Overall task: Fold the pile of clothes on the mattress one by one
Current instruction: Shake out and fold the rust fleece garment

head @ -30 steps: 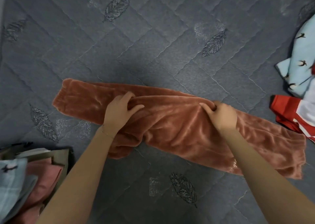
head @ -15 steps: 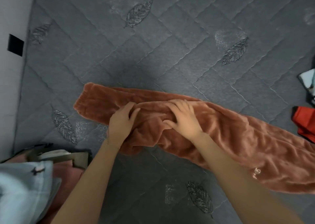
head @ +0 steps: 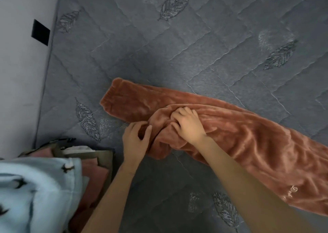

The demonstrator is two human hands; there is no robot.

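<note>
Head: grey quilted mattress (head: 195, 55) abuts pale wall (head: 19, 90).

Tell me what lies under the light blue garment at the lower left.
Folded pink clothes and an olive piece stick out from under the light blue garment. Anything deeper in the stack is covered.

Left hand (head: 135, 141), right hand (head: 188, 125) side by side (fingers curled into plush garment (head: 252, 140))

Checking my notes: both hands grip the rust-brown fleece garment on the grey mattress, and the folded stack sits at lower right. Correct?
Not quite: the head view shows the folded stack at lower left, not right. Otherwise yes: the left hand and right hand grip the rust-brown fleece garment on the grey mattress.
</note>
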